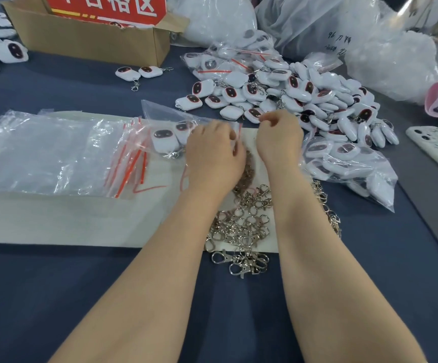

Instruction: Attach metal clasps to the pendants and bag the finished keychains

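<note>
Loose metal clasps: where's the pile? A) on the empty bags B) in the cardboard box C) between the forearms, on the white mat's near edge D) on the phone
C: the metal clasps lie heaped between the forearms, spilling off the white mat.

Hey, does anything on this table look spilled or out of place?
The metal clasps spill off the white mat's near edge onto the blue table. Two keychains lie apart from the heap, beside the cardboard box.
</note>
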A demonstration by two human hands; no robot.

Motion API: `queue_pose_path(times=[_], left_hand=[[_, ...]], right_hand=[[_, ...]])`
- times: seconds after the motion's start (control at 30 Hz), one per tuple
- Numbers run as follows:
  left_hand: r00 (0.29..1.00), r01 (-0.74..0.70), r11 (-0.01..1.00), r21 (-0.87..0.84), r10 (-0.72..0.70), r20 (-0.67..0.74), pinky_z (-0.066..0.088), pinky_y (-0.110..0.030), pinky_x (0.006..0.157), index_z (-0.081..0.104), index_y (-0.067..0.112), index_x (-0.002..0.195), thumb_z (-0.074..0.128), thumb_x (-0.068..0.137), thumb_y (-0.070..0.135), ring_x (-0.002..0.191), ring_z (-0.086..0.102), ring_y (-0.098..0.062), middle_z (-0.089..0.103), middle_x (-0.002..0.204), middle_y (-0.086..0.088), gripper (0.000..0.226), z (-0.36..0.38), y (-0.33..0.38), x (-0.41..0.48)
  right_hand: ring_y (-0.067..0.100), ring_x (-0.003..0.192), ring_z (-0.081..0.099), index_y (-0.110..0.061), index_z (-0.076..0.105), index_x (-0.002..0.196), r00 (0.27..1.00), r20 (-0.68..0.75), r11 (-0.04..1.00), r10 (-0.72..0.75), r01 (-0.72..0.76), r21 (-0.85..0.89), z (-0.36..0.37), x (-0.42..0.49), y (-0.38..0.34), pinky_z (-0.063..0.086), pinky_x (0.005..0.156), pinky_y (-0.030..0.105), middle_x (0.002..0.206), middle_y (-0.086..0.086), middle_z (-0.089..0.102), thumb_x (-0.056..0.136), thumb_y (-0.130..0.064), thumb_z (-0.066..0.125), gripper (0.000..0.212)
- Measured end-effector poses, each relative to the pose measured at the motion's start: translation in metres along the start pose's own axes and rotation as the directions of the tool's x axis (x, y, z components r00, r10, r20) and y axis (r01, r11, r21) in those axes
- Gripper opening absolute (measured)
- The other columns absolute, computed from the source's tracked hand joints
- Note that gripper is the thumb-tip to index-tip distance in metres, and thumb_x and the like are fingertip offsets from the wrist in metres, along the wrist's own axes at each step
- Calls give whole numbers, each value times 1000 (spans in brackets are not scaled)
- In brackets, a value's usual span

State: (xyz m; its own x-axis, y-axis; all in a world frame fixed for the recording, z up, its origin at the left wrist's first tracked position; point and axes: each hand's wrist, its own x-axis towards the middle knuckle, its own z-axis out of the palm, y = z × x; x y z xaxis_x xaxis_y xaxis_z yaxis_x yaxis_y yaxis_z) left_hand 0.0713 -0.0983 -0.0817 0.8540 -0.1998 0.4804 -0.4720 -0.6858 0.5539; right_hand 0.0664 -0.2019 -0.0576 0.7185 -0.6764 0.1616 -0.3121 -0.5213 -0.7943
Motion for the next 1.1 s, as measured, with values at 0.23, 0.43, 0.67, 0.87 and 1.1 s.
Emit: queue_pose_path(times=[0.23,0.43,0.67,0.87,1.1], left_hand=[[995,-55,990,127,44,85,26,-32,89,59,16,102,49,89,24,106,48,-25,61,109,-2,18,6,0,-3],[995,-46,991,125,35,90,24,-30,89,59,16,102,48,90,21,107,47,-24,61,110,-1,17,6,0,-3],[994,-49,988,145,35,104,25,-31,91,60,16,105,46,92,22,108,47,-24,61,111,-1,20,5,1,-3],[994,-51,987,150,35,107,25,-30,91,59,17,105,46,92,23,108,47,-24,60,112,-1,20,5,1,-2],[993,-43,989,144,26,114,25,-31,90,59,16,104,45,92,21,108,47,-24,60,111,-2,19,5,1,-3]], right_hand=[[35,138,23,-19,55,132,987,161,884,-11,85,-459,11,-3,11,11,117,46,149,15,29,96,-32,39,41],[35,139,20,-14,54,131,992,128,873,17,48,-485,15,-2,13,8,118,46,149,20,24,94,-36,41,45],[34,135,27,-13,53,131,994,110,870,-13,66,-489,17,0,15,14,116,46,145,17,32,95,-37,42,46],[33,145,12,-13,44,140,990,137,872,10,59,-487,17,0,14,5,118,46,156,20,15,96,-39,41,52],[36,144,13,-13,42,141,989,141,867,36,39,-497,17,0,13,5,119,46,152,24,22,96,-41,39,54]])
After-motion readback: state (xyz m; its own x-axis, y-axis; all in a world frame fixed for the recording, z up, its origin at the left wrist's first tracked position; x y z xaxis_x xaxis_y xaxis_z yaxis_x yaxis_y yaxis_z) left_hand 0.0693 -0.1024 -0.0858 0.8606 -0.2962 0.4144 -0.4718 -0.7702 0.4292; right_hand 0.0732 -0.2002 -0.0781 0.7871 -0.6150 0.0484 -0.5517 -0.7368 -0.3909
